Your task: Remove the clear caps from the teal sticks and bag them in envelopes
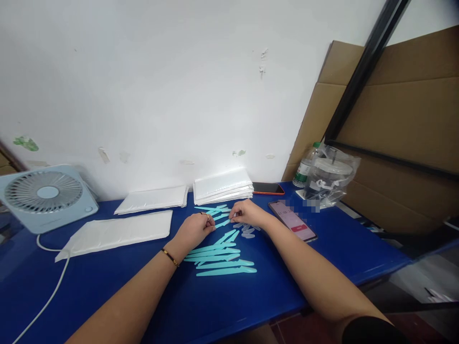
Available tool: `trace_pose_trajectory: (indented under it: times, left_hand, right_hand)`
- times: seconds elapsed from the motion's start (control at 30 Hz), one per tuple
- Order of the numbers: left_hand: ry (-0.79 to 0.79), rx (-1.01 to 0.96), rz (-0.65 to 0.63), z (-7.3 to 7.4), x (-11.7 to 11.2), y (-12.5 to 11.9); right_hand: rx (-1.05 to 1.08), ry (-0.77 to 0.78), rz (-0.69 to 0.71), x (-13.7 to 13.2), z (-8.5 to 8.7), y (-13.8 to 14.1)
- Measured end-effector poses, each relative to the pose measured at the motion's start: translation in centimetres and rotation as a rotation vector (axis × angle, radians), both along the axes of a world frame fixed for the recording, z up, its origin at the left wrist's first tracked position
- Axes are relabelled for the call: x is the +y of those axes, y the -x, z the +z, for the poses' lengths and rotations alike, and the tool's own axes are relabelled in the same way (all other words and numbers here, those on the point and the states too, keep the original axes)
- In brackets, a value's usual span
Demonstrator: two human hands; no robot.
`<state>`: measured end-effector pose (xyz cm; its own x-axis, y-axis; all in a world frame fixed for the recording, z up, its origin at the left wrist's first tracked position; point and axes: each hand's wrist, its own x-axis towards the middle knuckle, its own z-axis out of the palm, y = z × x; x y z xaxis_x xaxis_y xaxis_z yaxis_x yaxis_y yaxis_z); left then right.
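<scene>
A teal eyebrow razor point(222, 223) spans the gap between my two hands above the blue table. My left hand point(193, 230) pinches its handle side, with a ring on one finger and a dark bracelet at the wrist. At the other end, the fingertips of my right hand point(247, 212) are closed around the razor's head; whether a cap is in them too is hidden. Several more teal razors point(226, 271) lie in a loose fan nearer to me, and a few others point(211, 209) lie just beyond my hands. Small clear plastic caps point(247, 232) are scattered beneath my right hand.
White packets are stacked by the wall point(223, 186), with more packets point(152, 199) to their left and a flat one point(118, 234) in front. A light-blue fan point(48, 193) stands left, its cable trailing. Right are a lit phone point(294, 222), an orange-edged phone point(268, 188), a bottle point(303, 169) and a bagged cup point(332, 174).
</scene>
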<state>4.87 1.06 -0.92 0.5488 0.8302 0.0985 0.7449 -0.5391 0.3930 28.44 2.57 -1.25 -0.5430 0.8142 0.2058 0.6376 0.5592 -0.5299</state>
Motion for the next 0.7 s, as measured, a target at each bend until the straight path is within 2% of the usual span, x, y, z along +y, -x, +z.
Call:
trace_pose_trajectory:
  times: [0.27, 0.4, 0.53, 0.6, 0.7]
  left_hand:
    - [-0.020, 0.010, -0.060, -0.4, 0.8, -0.1]
    - [-0.116, 0.003, -0.092, -0.7, 1.0, 0.1]
    - [-0.251, -0.006, -0.055, -1.2, 1.3, 0.3]
    - [-0.238, 0.008, -0.028, -1.4, 1.5, 0.4]
    - [-0.201, 0.029, 0.027, -1.5, 1.6, 0.5]
  right_hand:
    - [0.005, 0.021, -0.004, -0.4, 0.2, 1.1]
    - [0.006, 0.042, 0.002, -0.6, 0.3, 1.1]
    - [0.028, 0.009, -0.002, -0.7, 1.2, 0.2]
    - [0.034, -0.004, 0.004, -0.7, 1.7, -0.6]
    - [-0.033, 0.068, 0.041, -0.8, 2.1, -1.7]
